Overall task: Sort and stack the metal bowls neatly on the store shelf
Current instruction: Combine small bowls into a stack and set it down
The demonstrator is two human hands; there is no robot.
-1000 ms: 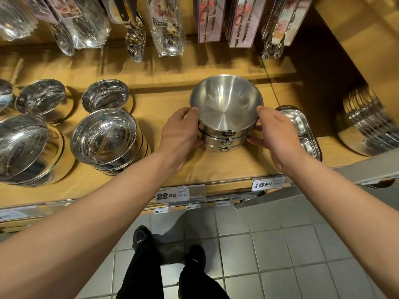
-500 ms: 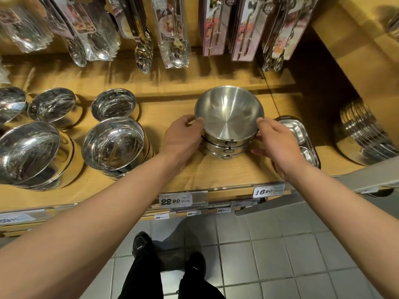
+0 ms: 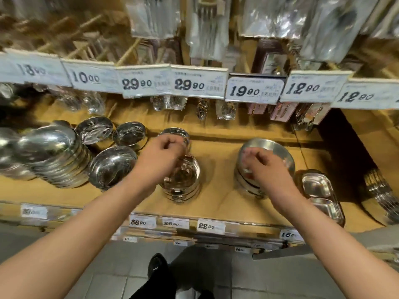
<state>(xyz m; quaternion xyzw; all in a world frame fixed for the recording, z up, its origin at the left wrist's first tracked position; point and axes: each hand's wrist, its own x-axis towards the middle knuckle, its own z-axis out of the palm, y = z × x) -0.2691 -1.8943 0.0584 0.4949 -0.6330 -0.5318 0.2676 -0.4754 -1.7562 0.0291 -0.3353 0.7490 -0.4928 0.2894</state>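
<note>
Bowls of polished metal crowd the wooden shelf point(image 3: 216, 197) across the middle of the frame. Left hand point(image 3: 160, 157), fingers curled, hangs over a small stack of bowls point(image 3: 183, 186) at centre; motion blur hides whether it grips a rim. Right hand point(image 3: 262, 167), fingers loosely curled, sits in front of a wider stack of brushed bowls point(image 3: 269, 152) right of centre; contact cannot be told. Tilted bowl stacks point(image 3: 54, 160) fill the left, divided steel trays point(image 3: 321, 195) lie at lower right, and price tags point(image 3: 194, 85) run along the upper shelf edge
</note>
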